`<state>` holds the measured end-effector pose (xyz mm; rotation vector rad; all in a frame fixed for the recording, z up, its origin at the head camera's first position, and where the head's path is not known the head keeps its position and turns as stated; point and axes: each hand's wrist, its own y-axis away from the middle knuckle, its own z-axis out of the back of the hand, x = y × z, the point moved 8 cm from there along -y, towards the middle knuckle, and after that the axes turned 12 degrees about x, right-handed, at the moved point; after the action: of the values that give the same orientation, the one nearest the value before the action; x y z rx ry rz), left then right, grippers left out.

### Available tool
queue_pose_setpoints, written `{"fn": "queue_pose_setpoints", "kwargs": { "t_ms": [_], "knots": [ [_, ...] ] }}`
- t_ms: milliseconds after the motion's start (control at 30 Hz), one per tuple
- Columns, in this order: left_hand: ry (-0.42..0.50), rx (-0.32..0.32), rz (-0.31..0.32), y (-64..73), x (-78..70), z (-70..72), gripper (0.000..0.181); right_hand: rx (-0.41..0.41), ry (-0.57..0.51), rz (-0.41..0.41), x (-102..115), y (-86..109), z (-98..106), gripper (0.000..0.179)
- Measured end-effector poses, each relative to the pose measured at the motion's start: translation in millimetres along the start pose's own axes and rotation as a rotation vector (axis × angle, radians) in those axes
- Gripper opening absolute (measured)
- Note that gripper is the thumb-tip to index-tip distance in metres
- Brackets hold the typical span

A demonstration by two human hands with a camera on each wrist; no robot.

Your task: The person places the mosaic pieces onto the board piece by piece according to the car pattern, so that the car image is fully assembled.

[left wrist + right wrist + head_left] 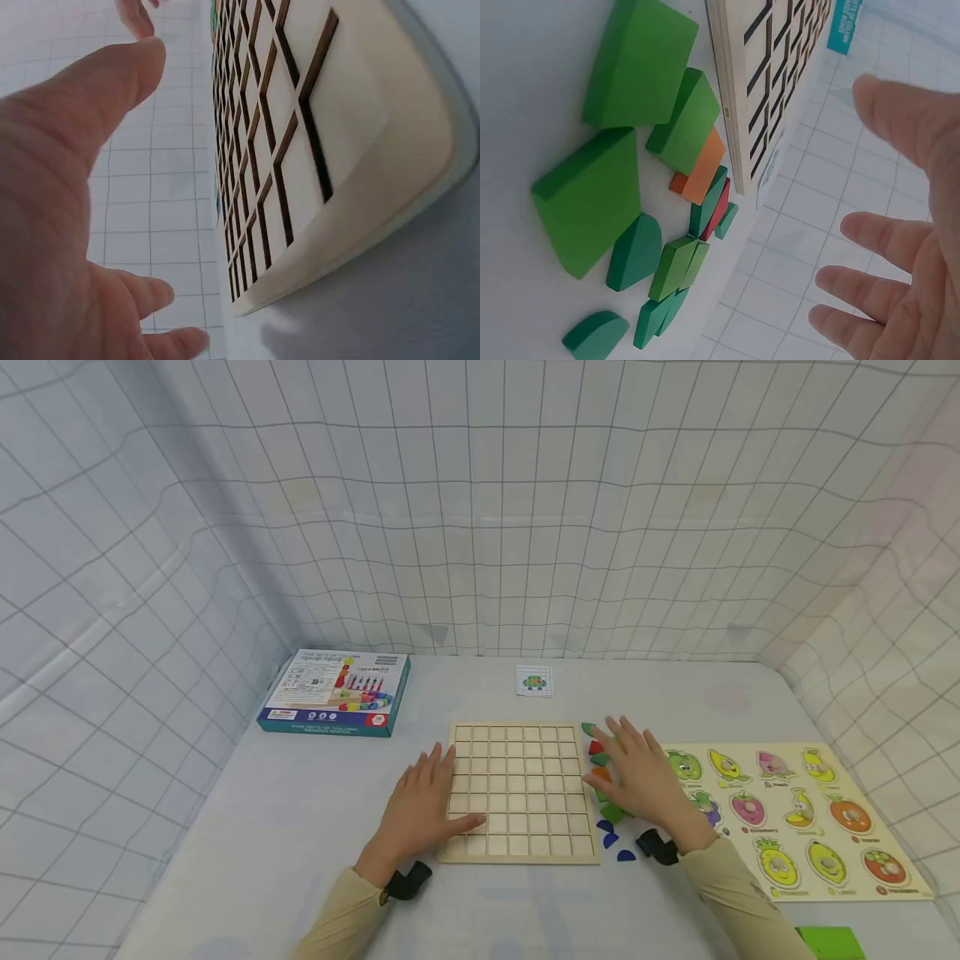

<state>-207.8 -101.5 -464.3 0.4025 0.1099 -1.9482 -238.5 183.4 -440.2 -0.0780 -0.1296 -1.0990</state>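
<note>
A square wooden grid board (517, 777) with bare cells lies flat on the table. My left hand (420, 806) hovers at its left edge, fingers spread and thumb over the lower left cells. In the left wrist view, thumb and fingers show apart beside the wooden frame (375, 135), holding nothing. Over the loose blocks on the board's right side is my right hand (641, 777), fingers extended and holding nothing. Beneath it, the right wrist view shows green blocks (589, 202), an orange block (705, 169) and a red one (717, 210). Blue half-round blocks (626, 856) lie nearer me.
A small pattern card (535, 681) lies behind the board. At the back left is a boxed toy set (337, 692). A fruit puzzle board (840, 894) covers the right side, with a bright green piece (830, 943) below it. Grid-lined white cloth walls surround the table.
</note>
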Motion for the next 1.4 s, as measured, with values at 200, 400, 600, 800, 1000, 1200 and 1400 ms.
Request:
{"fn": "queue_pose_setpoints", "kwargs": {
  "t_ms": [200, 400, 600, 800, 1000, 1200, 1400],
  "knots": [
    [0.111, 0.060, 0.078, 13.5, 3.6, -24.4, 0.125, -0.030, -0.078, -0.026, -11, 1.9, 3, 0.062],
    [0.112, 0.026, 0.034, 21.2, -1.5, -38.3, 0.134, -0.048, -0.121, -0.072, -22, 2.8, 4, 0.055],
    [0.120, 0.002, 0.028, 21.8, -2.4, -43.3, 0.133, -0.062, -0.128, -0.088, -26, 2.3, 3, 0.049],
    [0.111, -0.021, 0.018, 20.5, -2.0, -43.4, 0.133, -0.046, -0.145, -0.105, -30, 1.2, 2, 0.044],
    [0.081, -0.064, 0.010, 17.8, -1.0, -42.4, 0.133, -0.042, -0.169, -0.128, -36, -0.7, 3, 0.035],
    [0.047, -0.085, 0.003, 13.7, 0.0, -41.5, 0.134, -0.007, -0.205, -0.143, -42, -5.8, 0, 0.027],
    [0.051, -0.065, 0.008, 10.9, 1.8, -43.1, 0.133, 0.091, -0.293, -0.174, -48, -15.8, -12, 0.023]
  ]
}}
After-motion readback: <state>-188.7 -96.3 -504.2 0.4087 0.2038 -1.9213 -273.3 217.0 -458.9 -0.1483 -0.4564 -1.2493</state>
